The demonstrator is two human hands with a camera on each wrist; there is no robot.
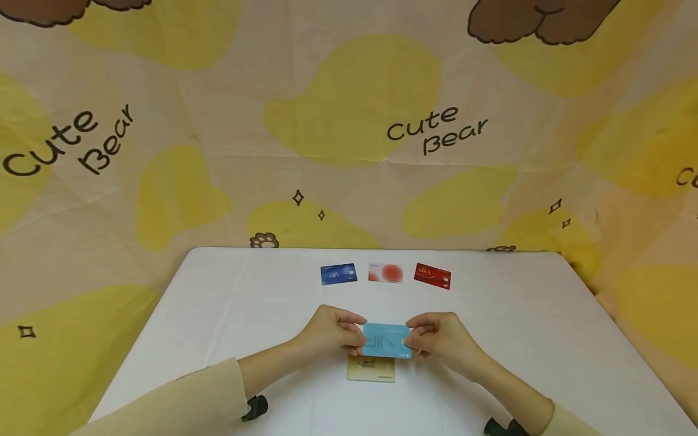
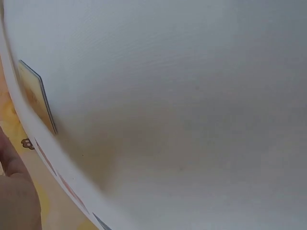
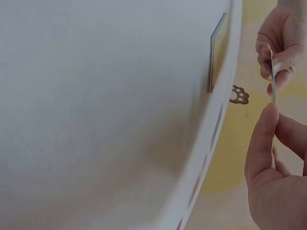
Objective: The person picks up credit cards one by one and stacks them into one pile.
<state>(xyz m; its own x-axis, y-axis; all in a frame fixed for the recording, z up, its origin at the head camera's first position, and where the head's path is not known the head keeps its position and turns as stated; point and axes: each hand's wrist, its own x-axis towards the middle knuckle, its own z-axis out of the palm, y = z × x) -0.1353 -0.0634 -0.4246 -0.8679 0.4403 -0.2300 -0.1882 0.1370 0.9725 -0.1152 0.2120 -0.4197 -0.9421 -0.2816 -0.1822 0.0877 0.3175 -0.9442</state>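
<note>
1. Yellow-patched cloth (image 1: 354,103) fills the background and both sides, printed with "Cute Bear" lettering
2. Before it stands a white table (image 1: 229,303) with rounded far corners
3. From the left, a pale left sleeve (image 1: 180,393) reaches in, with a black left wrist device (image 1: 255,407) below its cuff
4. Next comes the left hand (image 1: 324,333), thumb and fingers pinching the left end of a light-blue card (image 1: 386,340)
5. Beyond that hand, a dark-blue card (image 1: 338,274) lies flat toward the far edge
6. Nearer the viewer lies a gold card (image 1: 371,370); its edge looks layered in the wrist views, and whether it is one card or several I cannot tell
7. Between both hands, the light-blue card is held off the table, overlapping the gold card's far edge in the head view
8. Beyond it lies a pale card with a red disc (image 1: 385,273)
9. Farther right is a red card (image 1: 432,276), slightly turned
10. Nearer, the right hand (image 1: 447,339) pinches the light-blue card's right end
11. Last come a black right wrist device (image 1: 504,427) and a pale right sleeve (image 1: 567,422)
</note>
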